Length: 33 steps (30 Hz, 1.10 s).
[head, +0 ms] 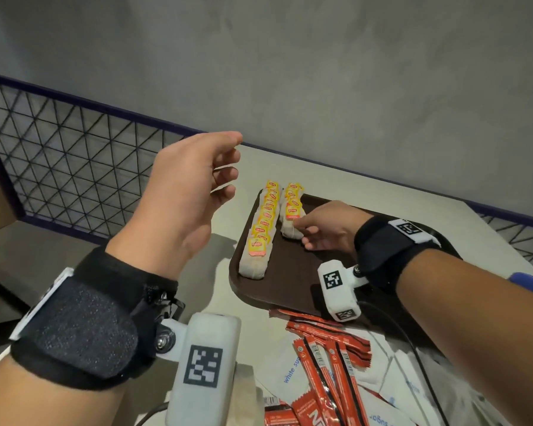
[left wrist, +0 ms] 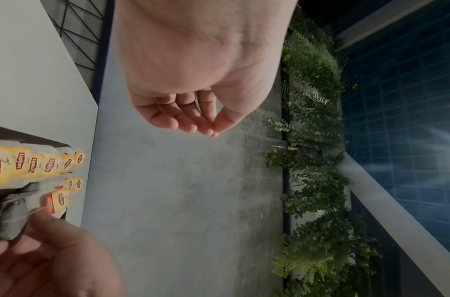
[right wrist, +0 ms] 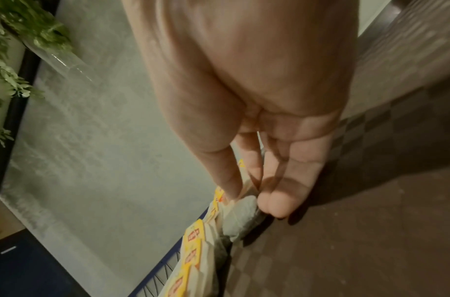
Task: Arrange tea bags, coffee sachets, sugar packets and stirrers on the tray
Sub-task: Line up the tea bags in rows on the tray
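A dark brown tray [head: 290, 281] holds two rows of tea bags with yellow tags: a long left row [head: 263, 229] and a shorter right row [head: 293, 204]. My right hand [head: 300, 230] is at the near end of the right row, thumb and forefinger pinching the nearest tea bag [head: 288, 230]. The right wrist view shows that hand [right wrist: 246, 193] with its thumb on the grey-white tea bag [right wrist: 240, 217] over the tray [right wrist: 358, 241]. My left hand [head: 233, 161] hovers in the air left of the tray, fingers loosely curled and holding nothing; the left wrist view shows this hand [left wrist: 208, 124] too.
Red coffee sachets [head: 330, 358] and white sugar packets [head: 290, 367] lie in a loose heap on the table [head: 222, 250] near me, just below the tray. A black mesh railing [head: 74, 167] borders the table's far left, with a grey wall behind.
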Available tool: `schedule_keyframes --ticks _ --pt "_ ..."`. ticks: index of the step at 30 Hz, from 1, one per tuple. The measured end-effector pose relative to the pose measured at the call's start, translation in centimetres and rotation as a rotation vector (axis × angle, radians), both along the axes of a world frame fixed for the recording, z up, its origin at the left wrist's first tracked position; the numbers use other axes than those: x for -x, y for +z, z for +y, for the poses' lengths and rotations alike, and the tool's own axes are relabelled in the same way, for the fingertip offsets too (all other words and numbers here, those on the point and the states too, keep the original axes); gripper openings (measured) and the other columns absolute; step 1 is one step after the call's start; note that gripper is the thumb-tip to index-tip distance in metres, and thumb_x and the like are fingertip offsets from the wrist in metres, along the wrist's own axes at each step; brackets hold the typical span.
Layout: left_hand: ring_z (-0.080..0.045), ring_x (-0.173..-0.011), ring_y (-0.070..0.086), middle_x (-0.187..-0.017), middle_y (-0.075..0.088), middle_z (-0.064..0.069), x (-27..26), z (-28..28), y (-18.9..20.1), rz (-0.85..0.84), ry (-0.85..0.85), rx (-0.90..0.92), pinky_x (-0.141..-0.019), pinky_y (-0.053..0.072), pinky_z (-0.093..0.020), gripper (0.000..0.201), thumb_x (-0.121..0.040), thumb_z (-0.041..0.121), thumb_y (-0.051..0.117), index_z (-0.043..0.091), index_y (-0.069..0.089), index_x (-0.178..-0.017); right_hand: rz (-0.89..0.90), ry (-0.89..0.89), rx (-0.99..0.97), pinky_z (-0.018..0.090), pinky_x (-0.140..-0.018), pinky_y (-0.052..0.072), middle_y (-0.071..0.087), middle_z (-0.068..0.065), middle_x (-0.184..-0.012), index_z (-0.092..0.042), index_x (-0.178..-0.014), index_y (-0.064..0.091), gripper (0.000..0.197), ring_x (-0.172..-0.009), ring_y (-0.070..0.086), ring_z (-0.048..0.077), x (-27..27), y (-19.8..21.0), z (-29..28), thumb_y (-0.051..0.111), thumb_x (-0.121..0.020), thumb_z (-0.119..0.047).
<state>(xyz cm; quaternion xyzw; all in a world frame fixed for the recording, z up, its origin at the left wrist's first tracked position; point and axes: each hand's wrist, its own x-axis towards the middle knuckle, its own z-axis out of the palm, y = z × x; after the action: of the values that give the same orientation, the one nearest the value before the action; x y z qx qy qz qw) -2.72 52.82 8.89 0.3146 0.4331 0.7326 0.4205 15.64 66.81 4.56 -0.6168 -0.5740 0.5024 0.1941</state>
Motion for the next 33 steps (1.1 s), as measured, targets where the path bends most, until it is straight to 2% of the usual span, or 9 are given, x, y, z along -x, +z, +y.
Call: schedule_keyframes --ticks 6,13,16,18,21,25,29,31,33 --pt "-0.009 -0.058 0.053 -0.066 0.062 0.007 -0.2 0.0 0.1 -0.012 -0.003 -0.002 -0.06 0.042 -0.025 0.005 -0.089 0.019 0.073 0.016 0.073 -0.093 -0.011 -0.004 -0.013 0.032 -0.066 0.063 0.067 0.018 -0.091 0.006 -0.107 0.066 0.025 -0.071 0.066 0.023 0.6 0.2 0.0 0.077 -0.084 0.003" --pt "-0.009 -0.058 0.052 -0.066 0.061 0.007 -0.2 0.0 0.1 -0.017 -0.002 -0.004 -0.059 0.04 -0.024 0.007 -0.089 0.018 0.072 0.014 0.073 -0.095 -0.064 0.008 -0.025 0.036 -0.07 0.063 0.067 0.018 -0.089 0.006 -0.104 0.067 0.019 -0.073 0.067 0.025 1.4 0.4 0.2 0.073 -0.087 0.007" --pt "-0.009 -0.058 0.052 -0.066 0.061 0.006 -0.2 -0.1 0.2 -0.018 0.002 -0.004 -0.059 0.041 -0.024 0.007 -0.089 0.018 0.073 0.014 0.073 -0.095 -0.058 -0.001 -0.037 0.039 -0.08 0.062 0.066 0.02 -0.093 0.003 -0.095 0.063 0.011 -0.083 0.068 0.028 1.3 0.4 -0.2 0.069 -0.088 0.009" --pt "-0.009 -0.058 0.052 -0.066 0.061 0.006 -0.2 -0.1 0.1 -0.017 0.0 -0.003 -0.059 0.041 -0.024 0.007 -0.089 0.018 0.072 0.014 0.073 -0.095 -0.039 -0.01 -0.054 0.039 -0.084 0.06 0.067 0.02 -0.094 -0.003 -0.085 0.057 0.018 -0.087 0.068 0.029 1.2 0.4 -0.5 0.067 -0.09 0.012" --pt "-0.009 -0.058 0.052 -0.066 0.061 0.006 -0.2 -0.1 0.1 -0.014 -0.001 0.0 -0.058 0.041 -0.024 0.005 -0.089 0.018 0.072 0.015 0.071 -0.093 -0.031 -0.011 -0.071 0.039 -0.082 0.058 0.065 0.017 -0.089 -0.007 -0.083 0.052 0.026 -0.087 0.068 0.03 1.0 0.4 -0.9 0.064 -0.09 0.015" --pt "-0.009 -0.058 0.052 -0.067 0.061 0.005 -0.3 0.0 0.1 -0.011 -0.006 -0.002 -0.057 0.042 -0.023 0.009 -0.089 0.018 0.072 0.014 0.07 -0.097 -0.015 -0.027 -0.073 0.036 -0.07 0.058 0.064 0.018 -0.092 -0.01 -0.101 0.046 0.035 -0.095 0.067 0.033 0.9 0.5 -1.3 0.062 -0.089 0.018" --pt "-0.009 -0.058 0.052 -0.067 0.06 0.005 -0.2 0.0 0.1 -0.001 -0.004 -0.005 -0.058 0.042 -0.023 0.011 -0.09 0.018 0.072 0.013 0.07 -0.1 -0.023 -0.042 -0.06 0.038 -0.078 0.059 0.067 0.024 -0.097 -0.004 -0.083 0.05 0.025 -0.093 0.069 0.034 1.0 0.5 -1.3 0.063 -0.089 0.017" --pt "-0.01 -0.058 0.052 -0.066 0.06 0.006 -0.3 0.0 0.1 0.001 -0.006 0.002 -0.058 0.042 -0.023 0.012 -0.089 0.018 0.072 0.013 0.07 -0.1 -0.04 -0.026 -0.044 0.035 -0.071 0.062 0.068 0.026 -0.102 0.005 -0.091 0.06 0.012 -0.085 0.07 0.03 1.1 0.5 -1.0 0.066 -0.088 0.015" --pt "-0.009 -0.058 0.052 -0.066 0.06 0.006 -0.5 0.0 0.0 0.0 -0.005 0.007 -0.058 0.042 -0.023 0.014 -0.089 0.017 0.071 0.012 0.071 -0.102 -0.027 -0.024 -0.035 0.031 -0.065 0.062 0.068 0.026 -0.104 0.011 -0.106 0.064 0.019 -0.078 0.069 0.028 1.3 0.3 -0.5 0.067 -0.087 0.015"
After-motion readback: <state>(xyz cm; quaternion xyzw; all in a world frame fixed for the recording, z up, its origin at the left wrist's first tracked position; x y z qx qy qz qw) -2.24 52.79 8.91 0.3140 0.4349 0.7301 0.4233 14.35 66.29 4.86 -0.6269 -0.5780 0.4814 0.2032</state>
